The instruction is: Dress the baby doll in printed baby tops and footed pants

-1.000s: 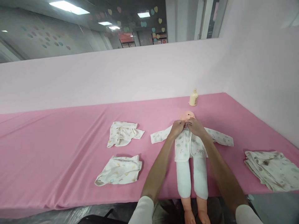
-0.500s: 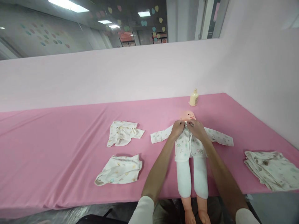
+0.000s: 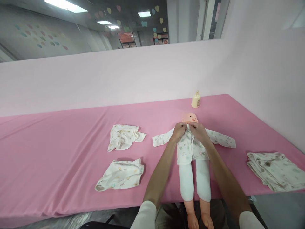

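A baby doll [image 3: 190,117] lies on its back, its feet past the table's near edge. It wears a white printed baby jacket [image 3: 184,152], sleeves spread to both sides. My left hand [image 3: 179,130] is closed on the jacket's collar just below the doll's chin. Close beside it, my right hand [image 3: 198,131] pinches the other side of the collar. A small bit of white cloth shows between my fingertips. Below the chest the jacket's front edges hang slightly apart. White padded fabric [image 3: 186,181] covers the doll's legs down to the shins.
Pink cloth covers the table [image 3: 71,152]. Two printed garments, one crumpled [image 3: 125,136] and one smoother [image 3: 121,174], lie left of the doll. A folded printed cloth [image 3: 276,171] rests at the right edge. A pale yellow pump bottle [image 3: 195,100] stands behind the doll's head, near the wall.
Both hands stay at the collar with only slight finger movement. The whole view has shifted a little; the doll and garments keep their places.
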`<state>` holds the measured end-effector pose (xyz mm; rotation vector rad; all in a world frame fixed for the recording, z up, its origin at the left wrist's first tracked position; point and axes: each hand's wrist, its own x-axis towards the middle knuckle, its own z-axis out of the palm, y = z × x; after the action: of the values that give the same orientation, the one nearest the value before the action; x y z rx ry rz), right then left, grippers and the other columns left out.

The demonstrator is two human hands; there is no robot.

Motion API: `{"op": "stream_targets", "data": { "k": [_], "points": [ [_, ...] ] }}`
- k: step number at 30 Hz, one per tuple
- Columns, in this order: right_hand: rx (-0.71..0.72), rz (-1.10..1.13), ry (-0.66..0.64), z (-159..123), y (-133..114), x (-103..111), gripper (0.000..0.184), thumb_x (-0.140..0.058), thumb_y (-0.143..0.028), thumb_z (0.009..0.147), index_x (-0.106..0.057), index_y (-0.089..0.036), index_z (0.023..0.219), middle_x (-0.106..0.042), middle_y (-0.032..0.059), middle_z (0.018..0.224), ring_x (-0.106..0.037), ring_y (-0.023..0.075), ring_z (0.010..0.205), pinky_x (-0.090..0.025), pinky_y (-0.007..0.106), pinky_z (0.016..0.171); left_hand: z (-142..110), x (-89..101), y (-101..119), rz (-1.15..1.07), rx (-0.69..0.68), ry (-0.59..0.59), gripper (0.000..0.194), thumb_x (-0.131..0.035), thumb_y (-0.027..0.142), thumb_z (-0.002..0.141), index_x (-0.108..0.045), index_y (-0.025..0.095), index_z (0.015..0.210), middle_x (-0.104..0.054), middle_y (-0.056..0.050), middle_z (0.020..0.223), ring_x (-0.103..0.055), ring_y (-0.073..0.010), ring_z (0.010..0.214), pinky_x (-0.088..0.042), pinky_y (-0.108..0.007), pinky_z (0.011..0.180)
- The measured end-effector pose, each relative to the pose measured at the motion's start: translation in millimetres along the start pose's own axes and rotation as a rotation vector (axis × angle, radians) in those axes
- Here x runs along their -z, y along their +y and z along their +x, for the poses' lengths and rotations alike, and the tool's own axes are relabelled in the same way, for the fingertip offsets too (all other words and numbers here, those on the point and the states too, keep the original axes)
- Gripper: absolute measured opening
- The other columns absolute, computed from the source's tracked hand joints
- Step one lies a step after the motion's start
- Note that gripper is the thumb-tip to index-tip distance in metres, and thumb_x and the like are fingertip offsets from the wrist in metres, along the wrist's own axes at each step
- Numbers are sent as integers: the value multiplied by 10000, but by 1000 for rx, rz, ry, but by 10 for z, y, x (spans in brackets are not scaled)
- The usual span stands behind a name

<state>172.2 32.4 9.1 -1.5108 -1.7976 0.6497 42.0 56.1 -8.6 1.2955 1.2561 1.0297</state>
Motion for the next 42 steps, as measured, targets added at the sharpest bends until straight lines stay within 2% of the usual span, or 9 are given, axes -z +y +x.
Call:
{"op": "stream_targets", "data": {
  "k": [5, 10, 14, 19, 24, 29, 36, 39, 42],
  "points": [
    [-40, -180, 44, -78, -13, 15, 300, -482, -284, 847, -644, -177, 1076, -631, 119, 1140, -567, 235, 1033, -414, 307, 849, -77, -8, 105, 188, -51, 12, 146, -500, 186, 803, -611, 154, 893, -668, -49, 891, -588, -142, 797, -417, -240, 704],
    [-59, -423, 146, -238, 105, -21, 220, -490, -265, 857, -651, -145, 946, -630, 144, 996, -536, 268, 983, -387, 355, 860, -372, -90, 273, 665, -26, 4, 232, -494, 295, 860, -561, 158, 1036, -658, -107, 1057, -612, -213, 940, -439, -296, 764],
    [-56, -486, 231, -302, 202, -24, 161, -478, -217, 831, -630, -163, 832, -626, 133, 923, -524, 254, 910, -366, 347, 807, -644, -212, 250, 993, -115, 78, 258, -449, 271, 901, -585, 157, 1088, -598, -131, 1166, -573, -254, 1087, -446, -337, 859],
    [-59, -300, 166, -313, 215, 17, 186, -430, -189, 803, -471, -202, 622, -580, 46, 705, -484, 181, 705, -309, 297, 648, -734, -293, 182, 1192, -180, 110, 282, -411, 288, 950, -616, 147, 1082, -597, -135, 1126, -580, -259, 1058, -480, -345, 826],
    [-122, -41, 143, -337, 186, 61, 176, -428, -238, 798, -423, -212, 624, -494, -18, 589, -417, 144, 579, -269, 276, 577, -643, -242, 124, 1375, -261, 33, 291, -355, 88, 921, -627, 126, 1017, -618, -138, 1053, -613, -250, 980, -476, -324, 732],
    [-103, 76, 181, -327, 191, 57, 171, -440, -303, 800, -495, -215, 665, -517, -18, 605, -475, 162, 606, -307, 273, 595, -520, -109, 0, 1223, -368, 67, 294, -310, 197, 988, -598, 143, 960, -652, -116, 960, -626, -227, 877, -429, -318, 689],
    [-45, 177, 173, -318, 186, 1, 176, -447, -347, 809, -506, -220, 703, -472, -37, 589, -442, 145, 558, -320, 265, 576, -403, -49, -157, 885, -287, 227, 383, -256, 341, 1017, -495, 198, 753, -613, -40, 718, -569, -191, 690, -317, -291, 611],
    [-49, 186, 167, -321, 182, -27, 178, -453, -361, 816, -516, -220, 726, -475, -38, 600, -439, 145, 571, -324, 264, 584, -406, -33, -159, 800, -283, 212, 393, -270, 362, 1008, -441, 206, 691, -559, -17, 654, -519, -175, 641, -293, -285, 600],
    [-49, 183, 166, -321, 174, -47, 184, -455, -365, 817, -503, -221, 712, -461, -39, 597, -431, 146, 574, -319, 267, 585, -438, 30, -114, 689, -319, 109, 371, -329, 370, 983, -418, 202, 665, -521, 10, 633, -473, -146, 616, -294, -274, 605]
  ]
}}
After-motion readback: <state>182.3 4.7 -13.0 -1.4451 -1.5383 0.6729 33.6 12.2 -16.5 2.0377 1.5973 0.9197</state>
